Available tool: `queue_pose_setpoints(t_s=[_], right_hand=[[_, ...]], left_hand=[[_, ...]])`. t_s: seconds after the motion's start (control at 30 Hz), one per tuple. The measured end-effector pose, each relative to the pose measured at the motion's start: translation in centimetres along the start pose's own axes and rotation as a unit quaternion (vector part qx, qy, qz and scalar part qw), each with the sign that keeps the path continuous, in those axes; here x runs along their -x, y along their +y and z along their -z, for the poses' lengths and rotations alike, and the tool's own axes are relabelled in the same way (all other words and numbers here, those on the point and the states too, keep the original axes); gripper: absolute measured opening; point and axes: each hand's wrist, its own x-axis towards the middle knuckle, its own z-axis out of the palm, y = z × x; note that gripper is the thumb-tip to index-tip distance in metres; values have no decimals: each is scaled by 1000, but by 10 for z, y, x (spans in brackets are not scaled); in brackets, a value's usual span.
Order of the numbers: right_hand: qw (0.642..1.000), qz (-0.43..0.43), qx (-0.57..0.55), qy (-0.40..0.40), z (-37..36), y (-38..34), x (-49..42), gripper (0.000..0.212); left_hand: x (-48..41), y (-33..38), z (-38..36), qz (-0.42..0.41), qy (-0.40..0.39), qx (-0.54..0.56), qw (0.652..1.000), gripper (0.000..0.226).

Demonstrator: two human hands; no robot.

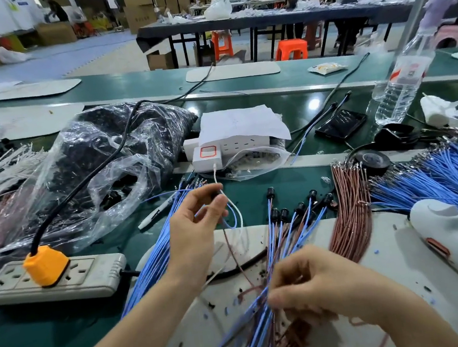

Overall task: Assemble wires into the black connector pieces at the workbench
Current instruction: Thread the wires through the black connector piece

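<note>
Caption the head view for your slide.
Left hand pinches a blue wire; right hand grips the connector-tipped wire bundle.

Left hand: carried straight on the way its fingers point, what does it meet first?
Probably the thin white cable just beyond the left hand, which pinches a blue wire; behind that, the white charger. Depth is unclear, so it may pass above.

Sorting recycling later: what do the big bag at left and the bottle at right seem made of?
Bag: thin clear plastic film, glossy; it crinkles and shows dark pieces inside. Bottle: probably clear plastic, glossy; see-through ribbed wall with a printed label.
</note>
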Motion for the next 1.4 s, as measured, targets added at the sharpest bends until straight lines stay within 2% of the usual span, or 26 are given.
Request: queue_pose_setpoints(t_s=[0.1, 0.17, 0.23, 0.37, 0.47, 0.6, 0.73, 0.9, 1.03, 1.17, 1.3, 1.4], right_hand=[[985, 67, -49, 152, -8, 3, -10, 8], [965, 140, -100, 196, -13, 5, -15, 10], [951, 187, -132, 206, -15, 7, -17, 8], [936, 216, -123, 249, -17, 11, -19, 11], [918, 238, -67, 311, -16, 12, -20, 8], [894, 264, -9, 361, -18, 15, -21, 31], [862, 300, 73, 402, -20, 18, -23, 29], [852, 313, 90, 410, -20, 20, -24, 18], [850, 318, 112, 405, -19, 22, -24, 19], [855, 305, 110, 406, -22, 21, -24, 13], [868, 283, 127, 389, -19, 24, -26, 22], [867, 292, 143, 377, -17, 25, -26, 17]], left_hand=[[18, -2, -6, -160, -72, -132, 975, 20], [27, 0, -12, -228, -116, -168, 952, 18], [33, 2, -16, -245, -140, -169, 944, 17], [33, 4, -14, -255, -152, -169, 940, 23], [33, 5, -14, -285, -168, -173, 927, 30], [34, 4, -15, -314, -165, -185, 917, 32], [34, 4, -16, -330, -156, -185, 912, 26], [34, 3, -14, -342, -160, -193, 906, 20], [34, 3, -14, -348, -161, -209, 900, 18], [35, 1, -15, -329, -170, -193, 909, 17], [34, -1, -15, -302, -189, -178, 917, 17], [34, -1, -15, -269, -213, -157, 926, 18]])
